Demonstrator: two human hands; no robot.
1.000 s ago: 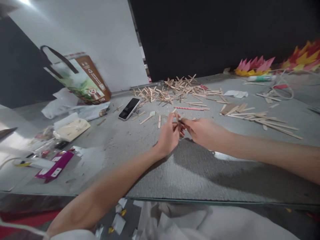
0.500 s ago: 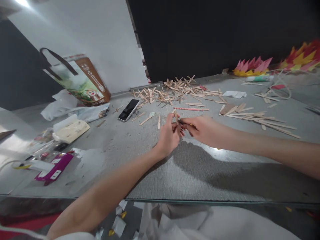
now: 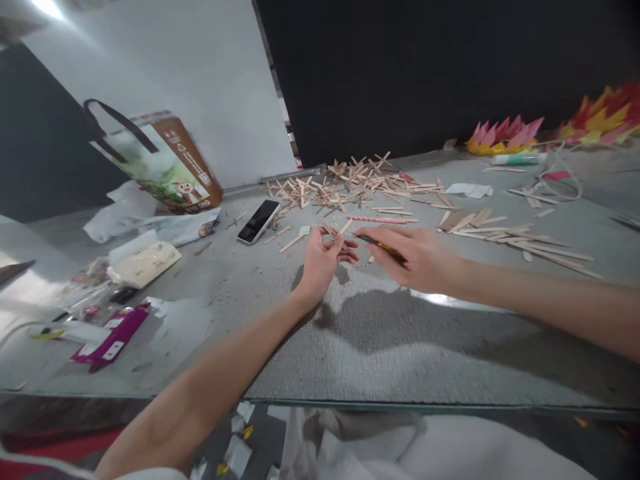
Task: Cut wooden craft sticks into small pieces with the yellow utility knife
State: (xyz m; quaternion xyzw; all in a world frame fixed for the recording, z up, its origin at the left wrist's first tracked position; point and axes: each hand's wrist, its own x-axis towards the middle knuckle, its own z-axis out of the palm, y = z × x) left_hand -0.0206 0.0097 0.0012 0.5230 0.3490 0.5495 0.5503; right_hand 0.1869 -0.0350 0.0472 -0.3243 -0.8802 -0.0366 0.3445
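Observation:
My left hand (image 3: pixel 320 260) hovers over the grey table (image 3: pixel 380 347) near its middle, fingers curled and pinching a short wooden stick (image 3: pixel 344 229) that points up to the right. Just to the right of it, my right hand (image 3: pixel 415 257) is closed round a thin dark tool with a yellow band (image 3: pixel 383 245), its tip aimed toward the left hand. A pink striped stick (image 3: pixel 377 219) lies just beyond both hands. A heap of small wooden stick crosses (image 3: pixel 345 181) sits farther back.
A black phone (image 3: pixel 259 221) lies left of the hands. A brown paper bag (image 3: pixel 160 163), plastic wrappers and a purple packet (image 3: pixel 113 333) crowd the left side. Longer wooden sticks (image 3: pixel 520 240) lie at right, with paper flowers (image 3: pixel 505 133) and a cable (image 3: pixel 560 177) behind.
The hands have come apart. My left hand shifted left and tilted its stick to the right; my right hand drew back a little to the right with the dark tool.

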